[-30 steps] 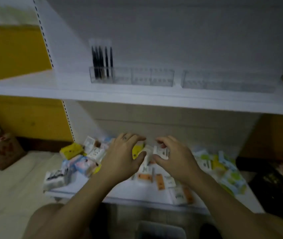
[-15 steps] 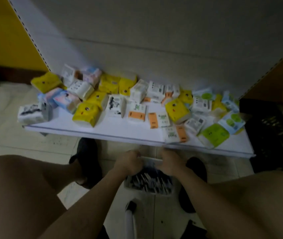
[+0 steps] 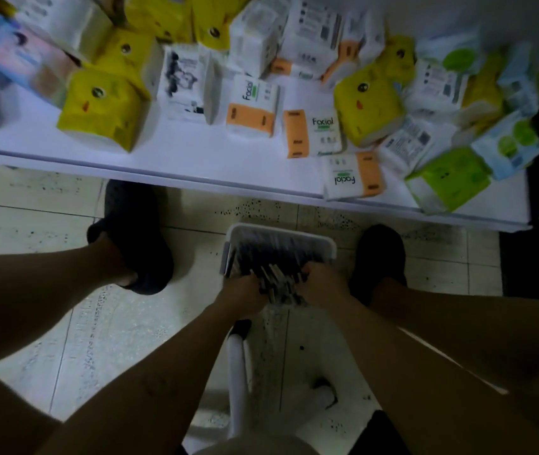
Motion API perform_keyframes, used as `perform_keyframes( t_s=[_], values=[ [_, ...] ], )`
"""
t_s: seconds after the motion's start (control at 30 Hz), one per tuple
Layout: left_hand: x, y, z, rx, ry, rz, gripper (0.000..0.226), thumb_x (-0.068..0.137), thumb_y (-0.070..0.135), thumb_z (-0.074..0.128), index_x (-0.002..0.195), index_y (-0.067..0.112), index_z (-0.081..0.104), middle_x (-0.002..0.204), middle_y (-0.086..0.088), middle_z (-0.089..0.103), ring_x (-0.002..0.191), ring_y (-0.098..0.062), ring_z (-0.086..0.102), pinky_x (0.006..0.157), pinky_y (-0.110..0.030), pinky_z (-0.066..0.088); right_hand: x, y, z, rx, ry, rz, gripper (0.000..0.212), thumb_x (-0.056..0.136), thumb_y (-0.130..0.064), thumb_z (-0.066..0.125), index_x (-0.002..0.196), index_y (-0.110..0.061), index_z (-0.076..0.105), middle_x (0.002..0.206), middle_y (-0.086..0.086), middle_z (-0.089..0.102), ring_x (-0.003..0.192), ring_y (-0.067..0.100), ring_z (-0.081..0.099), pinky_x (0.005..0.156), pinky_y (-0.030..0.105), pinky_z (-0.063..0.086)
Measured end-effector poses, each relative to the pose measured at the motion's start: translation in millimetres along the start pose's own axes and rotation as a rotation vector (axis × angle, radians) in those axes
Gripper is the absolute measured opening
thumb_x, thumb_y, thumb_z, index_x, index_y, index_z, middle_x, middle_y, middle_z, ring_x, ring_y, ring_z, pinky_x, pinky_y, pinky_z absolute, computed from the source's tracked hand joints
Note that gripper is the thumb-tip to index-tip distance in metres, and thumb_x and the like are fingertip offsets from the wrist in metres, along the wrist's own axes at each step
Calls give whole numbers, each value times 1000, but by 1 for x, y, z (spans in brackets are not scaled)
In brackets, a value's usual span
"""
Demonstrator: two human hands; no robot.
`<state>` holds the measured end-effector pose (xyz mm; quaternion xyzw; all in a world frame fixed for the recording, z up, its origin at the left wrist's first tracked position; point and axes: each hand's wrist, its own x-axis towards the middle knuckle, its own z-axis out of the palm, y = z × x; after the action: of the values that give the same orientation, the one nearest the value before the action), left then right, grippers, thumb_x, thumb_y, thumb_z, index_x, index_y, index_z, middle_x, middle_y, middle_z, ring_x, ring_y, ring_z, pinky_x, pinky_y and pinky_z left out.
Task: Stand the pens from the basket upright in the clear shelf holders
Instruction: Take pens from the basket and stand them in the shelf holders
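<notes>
Fingers [image 3: 255, 285] of left hand [image 3: 245, 296] and right hand [image 3: 323, 288] curled round one bunch of pens [image 3: 280, 281] at near end of basket [image 3: 281, 232]. Long axes roughly near-to-far. Both hands equally close, holders out of view.

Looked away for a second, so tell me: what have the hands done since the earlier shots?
Both hands dropped from shelf height to the floor; the left hand and right hand now grip a bunch of dark pens in the white plastic basket. The soft tissue packs on the white shelf and the basket itself stayed put.
</notes>
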<state>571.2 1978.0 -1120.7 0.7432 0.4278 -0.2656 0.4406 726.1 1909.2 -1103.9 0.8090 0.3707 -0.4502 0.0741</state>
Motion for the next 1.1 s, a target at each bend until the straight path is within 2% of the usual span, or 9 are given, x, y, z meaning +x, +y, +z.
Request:
perform_keyframes(
  t_s=[0.07, 0.17, 0.3, 0.37, 0.57, 0.7, 0.87, 0.97, 1.1],
  values=[
    [6, -5, 6, 5, -23, -21, 30, 100, 26, 44, 113, 6, 62, 109, -8, 64, 106, -26, 57, 74, -24, 33, 1, 0, 5, -30, -27, -1, 16, 97, -18, 50, 84, -12, 58, 67, 0, 43, 63, 18, 43, 55, 27, 34],
    [12, -3, 6, -23, -37, -53, 29, 98, 25, 48, 107, 2, 63, 107, -14, 64, 105, -28, 59, 76, -28, 40, 3, -1, 16, -96, -14, 7, 30, 94, -22, 51, 66, -17, 44, 66, 1, 39, 77, 25, 45, 64, 29, 33],
    [14, -5, 5, -51, 30, -131, 16, 94, 14, 51, 94, 2, 62, 88, -7, 58, 87, -23, 58, 70, -27, 43, 5, -1, 23, -50, 28, 43, 17, 94, -24, 52, 99, -11, 63, 98, 14, 60, 99, 32, 56, 71, 31, 39],
    [15, -5, 7, -61, 46, -163, 11, 92, 15, 53, 92, 7, 61, 90, -7, 59, 84, -21, 56, 70, -28, 45, 5, 2, 24, -50, 3, 48, 17, 94, -24, 51, 95, -11, 63, 102, 15, 62, 101, 33, 57, 75, 32, 40],
    [22, 1, 7, -46, -4, -116, 20, 93, 26, 52, 96, 9, 63, 97, -7, 63, 96, -27, 61, 75, -29, 48, 10, 11, 20, 57, -5, 87, 28, 93, -25, 59, 99, 0, 68, 101, 17, 65, 89, 28, 61, 49, 20, 31],
    [22, 4, 9, -23, 33, -103, 21, 94, 25, 51, 96, 9, 64, 96, -8, 66, 81, -18, 56, 67, -23, 43, 12, 10, 19, 65, -31, 118, 27, 95, -22, 55, 94, 0, 71, 94, 18, 64, 73, 24, 53, 43, 23, 28],
    [23, -1, 7, -52, 41, -178, 20, 91, 24, 56, 95, 5, 62, 100, -12, 65, 93, -27, 62, 78, -34, 53, 9, 15, 17, 198, 58, 151, 26, 94, -20, 57, 80, -1, 70, 78, 13, 62, 77, 29, 62, 60, 26, 43],
    [20, -3, 6, -73, 125, -220, 17, 91, 23, 57, 91, 6, 61, 97, -12, 66, 84, -25, 63, 73, -34, 54, 4, 17, 16, 288, 155, 148, 18, 89, -9, 59, 83, -1, 73, 87, 16, 69, 85, 31, 65, 74, 36, 53],
    [17, -5, 4, -88, 195, -308, 21, 88, 27, 63, 98, 9, 62, 93, -8, 65, 82, -22, 64, 68, -32, 54, 3, 21, 13, 409, 158, 191, 11, 88, -4, 61, 92, -7, 71, 96, 11, 69, 92, 28, 62, 81, 34, 53]
  ],
)
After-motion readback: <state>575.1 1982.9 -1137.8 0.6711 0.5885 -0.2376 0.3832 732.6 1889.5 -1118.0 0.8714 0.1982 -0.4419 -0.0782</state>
